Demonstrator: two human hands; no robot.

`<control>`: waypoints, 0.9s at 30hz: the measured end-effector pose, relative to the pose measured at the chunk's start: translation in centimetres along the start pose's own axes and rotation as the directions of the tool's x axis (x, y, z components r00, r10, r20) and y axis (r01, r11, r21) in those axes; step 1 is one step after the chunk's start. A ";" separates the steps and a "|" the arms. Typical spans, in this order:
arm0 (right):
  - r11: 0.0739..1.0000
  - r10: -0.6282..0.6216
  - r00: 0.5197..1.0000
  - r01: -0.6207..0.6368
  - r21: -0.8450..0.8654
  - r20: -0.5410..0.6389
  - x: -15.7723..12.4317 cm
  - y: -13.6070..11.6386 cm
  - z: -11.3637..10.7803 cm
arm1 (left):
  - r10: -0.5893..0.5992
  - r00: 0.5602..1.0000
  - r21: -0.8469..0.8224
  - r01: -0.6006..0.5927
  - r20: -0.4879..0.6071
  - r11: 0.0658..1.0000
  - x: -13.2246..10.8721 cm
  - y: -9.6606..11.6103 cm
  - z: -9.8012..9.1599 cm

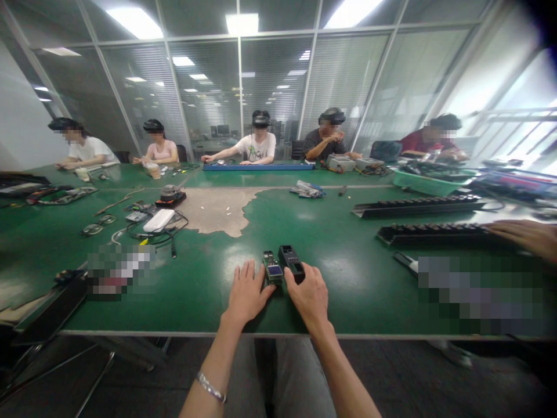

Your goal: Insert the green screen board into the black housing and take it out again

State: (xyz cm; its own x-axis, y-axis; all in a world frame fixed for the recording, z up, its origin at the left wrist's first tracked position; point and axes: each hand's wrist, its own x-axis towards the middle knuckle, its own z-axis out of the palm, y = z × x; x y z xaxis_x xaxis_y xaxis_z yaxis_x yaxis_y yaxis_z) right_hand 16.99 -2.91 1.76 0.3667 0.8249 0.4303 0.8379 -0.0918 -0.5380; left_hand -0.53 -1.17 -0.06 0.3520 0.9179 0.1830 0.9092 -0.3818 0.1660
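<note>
A small green circuit board (268, 260) with a little display screen (274, 270) lies on the table in front of me. Beside it on the right is a black plastic housing (288, 257) with cut-outs in its face. My left hand (247, 293) lies flat left of the board, fingers stretched out, its thumb at the board's near end. The near end of the housing sits between the thumb and fingers of my right hand (308, 290). The fingers on its far side are partly hidden.
The green table (195, 296) has a bare patch (213, 212). A white box (159, 220) lies among cables on the left. Black slotted rails (430, 233) and another person's hand (522, 233) are on the right. A green basket (435, 181) stands farther back. Several people sit opposite.
</note>
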 end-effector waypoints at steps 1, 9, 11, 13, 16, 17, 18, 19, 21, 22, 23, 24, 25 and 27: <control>1.000 0.001 1.000 -0.001 -0.005 0.002 0.0 0.1 0.2 | 0.000 1.000 0.003 0.000 0.001 1.000 0.0 0.0 0.0; 0.999 0.000 1.000 0.001 -0.054 0.025 0.0 0.2 0.6 | 0.002 1.000 0.014 -0.002 -0.018 1.000 0.1 0.0 0.2; 0.998 0.007 0.999 -0.005 -0.063 0.034 0.0 0.2 0.6 | 0.005 1.000 0.011 -0.005 -0.016 1.000 0.1 0.0 0.2; 0.998 0.013 0.999 -0.010 -0.068 0.038 -0.1 0.3 0.7 | 0.008 1.000 0.007 -0.007 -0.015 1.000 0.1 0.1 0.1; 0.998 0.012 0.999 -0.009 -0.067 0.040 -0.2 0.4 0.8 | 0.004 1.000 0.006 -0.004 -0.011 1.000 0.1 0.1 0.1; 0.998 0.012 0.999 -0.009 -0.066 0.041 -0.3 0.4 0.9 | 0.001 1.000 0.006 -0.001 -0.007 1.000 0.1 0.1 0.1; 0.998 0.011 0.999 -0.008 -0.062 0.039 -0.3 0.5 0.9 | -0.001 1.000 0.006 0.001 -0.003 1.000 0.1 0.1 0.1; 0.998 0.007 0.999 -0.005 -0.055 0.034 -0.4 0.5 0.9 | -0.001 1.000 0.005 0.001 0.000 1.000 0.1 0.1 0.1; 0.999 -0.005 1.000 0.005 -0.039 0.012 -0.6 0.6 0.9 | 0.002 1.000 0.003 -0.002 -0.001 1.000 0.1 0.1 0.1; 0.999 -0.010 1.000 0.010 -0.032 0.000 -0.7 0.6 0.9 | 0.003 1.000 0.002 -0.003 -0.004 1.000 0.1 0.0 0.1; 1.000 -0.014 1.000 0.014 -0.026 -0.008 -0.8 0.6 0.9 | 0.003 1.000 0.001 -0.003 -0.007 1.000 0.1 0.0 0.1; 1.000 -0.015 1.000 0.015 -0.023 -0.012 -0.8 0.6 0.9 | 0.003 1.000 0.000 -0.003 -0.010 1.000 0.1 0.1 0.1; 1.000 -0.015 1.000 0.014 -0.022 -0.013 -0.9 0.6 0.8 | 0.002 1.000 -0.002 -0.002 -0.010 1.000 0.1 0.1 0.0; 1.000 -0.015 1.000 0.015 -0.023 -0.004 -1.0 0.7 0.8 | 0.001 1.000 -0.003 -0.001 -0.010 1.000 0.0 0.1 0.0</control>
State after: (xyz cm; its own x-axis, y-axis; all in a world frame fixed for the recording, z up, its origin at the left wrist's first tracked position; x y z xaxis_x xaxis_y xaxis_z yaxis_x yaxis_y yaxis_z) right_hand 16.84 -3.33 0.39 0.3556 0.8241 0.4409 0.8523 -0.0923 -0.5148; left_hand -0.46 -1.16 -0.02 0.3510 0.9163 0.1928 0.9080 -0.3834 0.1687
